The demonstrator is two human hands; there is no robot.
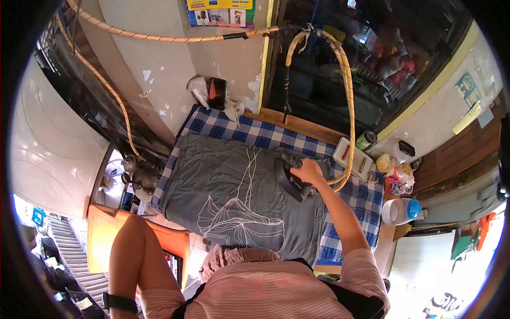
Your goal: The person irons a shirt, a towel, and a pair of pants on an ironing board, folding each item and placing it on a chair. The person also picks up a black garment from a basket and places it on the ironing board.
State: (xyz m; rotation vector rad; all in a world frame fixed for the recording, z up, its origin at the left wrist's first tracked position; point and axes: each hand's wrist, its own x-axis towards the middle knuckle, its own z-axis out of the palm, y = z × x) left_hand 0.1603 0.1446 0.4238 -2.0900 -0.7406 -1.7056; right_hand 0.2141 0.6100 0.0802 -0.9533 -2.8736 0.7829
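My right hand (308,171) is wrapped round the handle of a dark clothes iron (291,181). The iron rests on a wrinkled dark grey cloth (212,170) with a white line drawing, towards its right side. Under that cloth lies a blue-and-white checked cloth (351,226) covering the table. A yellow-orange wrapped cord (348,95) hangs in a loop and comes down beside the iron. My left arm (133,239) is bent at the elbow, with a dark band on it; the left hand itself is out of frame.
A whitish tray (342,150), a jar (366,140) and a blue-lidded container (396,211) stand on the right. A phone-like dark object (217,94) leans at the wall. An orange chair (98,234) and dark metal equipment (143,178) are on the left.
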